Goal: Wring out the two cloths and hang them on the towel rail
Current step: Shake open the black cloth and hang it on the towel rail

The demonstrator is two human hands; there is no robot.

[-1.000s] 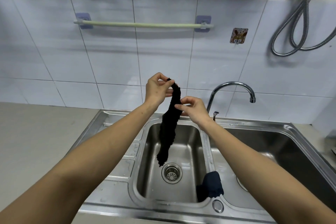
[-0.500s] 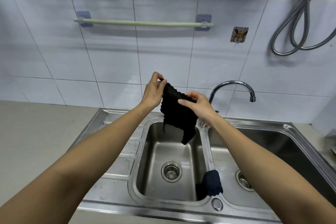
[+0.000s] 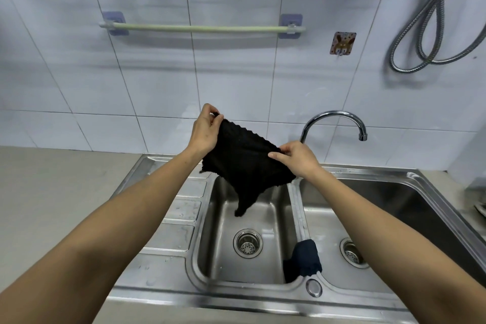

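1. Left hand (image 3: 206,132): thumb + fingers pinched on the far-left corner of the black cloth (image 3: 244,163); hand raised above the sink's left edge.
2. Right hand (image 3: 297,159): fingertips pinch the cloth's right corner; sits lower + nearer than the left hand, just in front of the tap (image 3: 334,123).
3. Black cloth: spread between both hands, top edge slanting down to the right; lower corner hangs free over the left basin (image 3: 218,258), above the drain (image 3: 248,242), not touching it.
4. Second cloth (image 3: 305,258), dark blue: draped over the divider between the two basins, near side; no hand on it.
5. Towel rail (image 3: 200,28): on the tiled wall, far + above the hands; bare; well apart from the black cloth.
6. Vs 0.5 s ago: cloth was bunched narrow between hands close together; now hands are wider apart + cloth is opened flat; right hand shifted right; 1 s ago it hung as a twisted rope into the basin; blue cloth unmoved.
7. Desk (image 3: 52,192) left of sink; hose (image 3: 420,34) looped on wall far right.
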